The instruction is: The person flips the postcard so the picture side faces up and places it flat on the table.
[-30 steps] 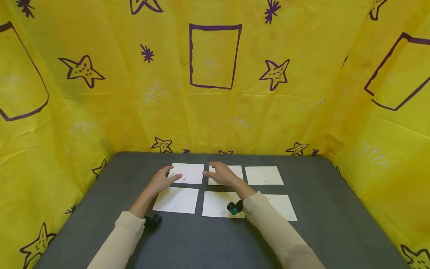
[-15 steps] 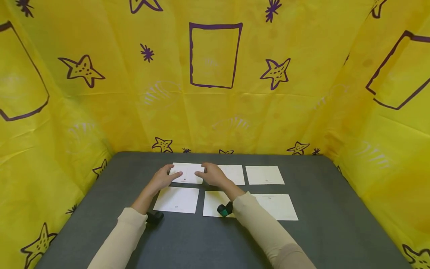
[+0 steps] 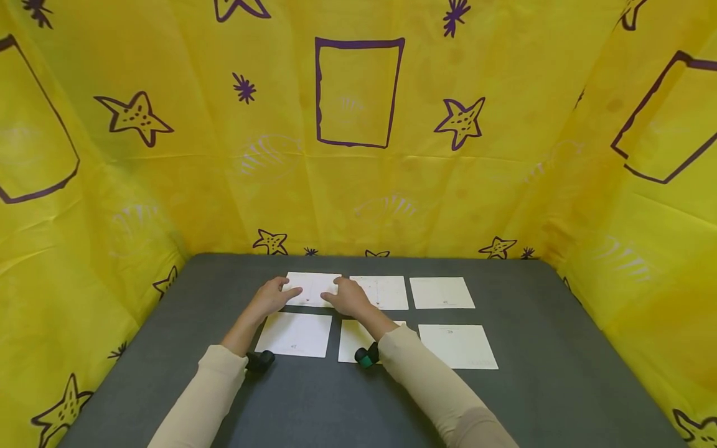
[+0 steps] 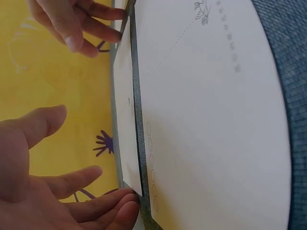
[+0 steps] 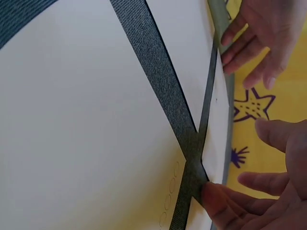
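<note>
A white sheet of paper (image 3: 312,283) lies flat at the back left of several sheets laid in two rows. My left hand (image 3: 270,296) is at its left edge, thumb reaching over the near left corner. At its right edge is my right hand (image 3: 351,298), fingertips near the border. Both hands have loosely spread fingers. In the left wrist view the sheet (image 4: 125,100) stretches between the two hands, and a larger near sheet (image 4: 216,110) shows a small line drawing, a dotted line and a row of ovals. The right wrist view shows my right hand's fingertips (image 5: 216,199) low at a sheet's edge.
Further sheets lie at back middle (image 3: 383,291), back right (image 3: 441,292), front left (image 3: 295,335), front middle (image 3: 353,342), partly behind the right forearm, and front right (image 3: 459,346). The dark grey table (image 3: 313,404) meets yellow patterned cloth walls (image 3: 358,205).
My right hand has moved left from the back middle sheet to the right edge of the back left one. The left hand has stayed nearly in place at the left edge.
</note>
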`<state>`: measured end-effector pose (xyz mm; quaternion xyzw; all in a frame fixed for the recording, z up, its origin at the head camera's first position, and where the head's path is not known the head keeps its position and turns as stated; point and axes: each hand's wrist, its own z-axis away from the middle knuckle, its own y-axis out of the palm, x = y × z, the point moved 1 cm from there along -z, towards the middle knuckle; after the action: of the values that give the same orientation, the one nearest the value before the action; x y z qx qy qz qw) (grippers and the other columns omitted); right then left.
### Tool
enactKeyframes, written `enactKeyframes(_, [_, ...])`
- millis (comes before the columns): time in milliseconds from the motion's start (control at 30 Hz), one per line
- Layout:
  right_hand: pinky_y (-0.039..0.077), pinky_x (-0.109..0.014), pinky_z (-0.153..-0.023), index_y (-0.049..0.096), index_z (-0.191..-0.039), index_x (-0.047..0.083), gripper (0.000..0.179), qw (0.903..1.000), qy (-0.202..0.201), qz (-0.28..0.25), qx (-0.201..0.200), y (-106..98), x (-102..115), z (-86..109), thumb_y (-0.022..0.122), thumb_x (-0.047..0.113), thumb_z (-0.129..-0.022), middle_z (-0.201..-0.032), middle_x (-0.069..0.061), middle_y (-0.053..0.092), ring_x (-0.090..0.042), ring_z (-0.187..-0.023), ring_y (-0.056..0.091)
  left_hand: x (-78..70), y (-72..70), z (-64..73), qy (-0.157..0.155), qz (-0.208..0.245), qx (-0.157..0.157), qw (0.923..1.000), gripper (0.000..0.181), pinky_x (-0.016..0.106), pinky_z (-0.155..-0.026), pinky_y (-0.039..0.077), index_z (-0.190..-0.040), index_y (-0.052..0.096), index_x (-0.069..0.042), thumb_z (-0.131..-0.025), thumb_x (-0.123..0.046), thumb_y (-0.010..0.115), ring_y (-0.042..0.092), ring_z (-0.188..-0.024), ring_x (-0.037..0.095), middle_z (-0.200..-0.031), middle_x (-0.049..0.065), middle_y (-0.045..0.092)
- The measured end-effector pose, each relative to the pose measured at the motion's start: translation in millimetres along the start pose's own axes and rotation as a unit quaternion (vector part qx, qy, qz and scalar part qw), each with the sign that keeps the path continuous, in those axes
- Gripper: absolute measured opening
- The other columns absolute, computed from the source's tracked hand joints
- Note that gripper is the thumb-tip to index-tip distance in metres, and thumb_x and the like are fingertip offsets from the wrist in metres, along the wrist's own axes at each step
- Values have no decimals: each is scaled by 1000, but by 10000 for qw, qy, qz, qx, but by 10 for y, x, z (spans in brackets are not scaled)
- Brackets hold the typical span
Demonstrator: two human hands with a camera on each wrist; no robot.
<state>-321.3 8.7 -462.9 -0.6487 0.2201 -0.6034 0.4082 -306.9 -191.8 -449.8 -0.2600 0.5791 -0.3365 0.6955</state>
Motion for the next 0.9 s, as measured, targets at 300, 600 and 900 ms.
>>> enactKeyframes(300, [47,-45,-102,59,-129,-1,52,9999,-10,6,-148,38,56,15,66,34,-91,-127,-16,65,-35,-120,58,16,-1,-13,-165,-89,-39,9998,61,56,-101,44,-135,46,10,-96,-35,56,47,-125,47,-137,34,48])
enactKeyframes(600, [47,-45,-100,61,-126,-2,46,9979,143,-513,-370,30,4,-11,69,23,-88,-125,-18,65,-36,-119,58,23,-4,-37,-583,186,-162,9980,52,55,-103,44,-132,49,13,-97,-25,53,49,-124,47,-136,33,50])
enactKeyframes(900, [51,-38,-80,61,-126,-2,46,9932,249,-1074,-380,24,-60,-39,70,7,-82,-105,-16,68,-26,-92,61,62,-3,-53,-432,175,-489,9977,40,52,-99,46,-126,56,13,-94,-8,44,52,-122,45,-133,31,54])
